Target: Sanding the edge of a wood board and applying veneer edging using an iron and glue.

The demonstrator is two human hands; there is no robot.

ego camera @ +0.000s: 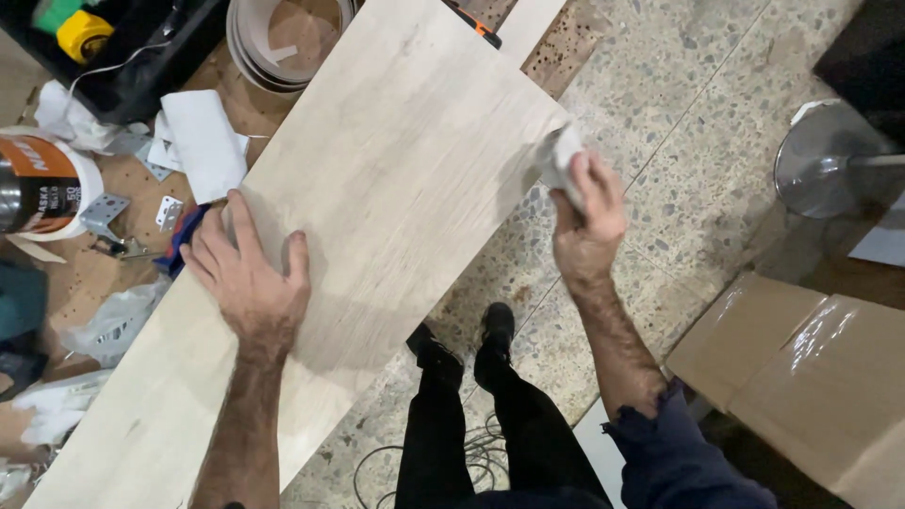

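I am pressing my left hand [253,283] flat, fingers spread wide, on the pale wood-grain board [377,188], close to its left edge. My right hand [586,219] is closing around a crumpled white cloth [557,155] and holding it against the board's right edge, near the far corner. The board is lying at a slant across the surface [250,108] and is reaching out over the speckled terrazzo floor [679,141]. Below the board's right edge my two black shoes [467,344] are standing on the floor, with a loop of thin cable [476,452] lying beside them.

Just left of my left hand, a small blue tool [181,243] is peeking out from under the board's edge. Beyond it, metal corner brackets [106,213] and folded white paper [203,141] are lying on the surface, and a white and orange tub [47,184] is sitting further left. A coil of edge banding [247,47] is resting near the board's far end, next to a black tray holding a yellow tape roll [83,33]. To my right, flattened cardboard boxes [801,368] are lying on the floor, and a round metal fan base [815,160] is standing beyond them.
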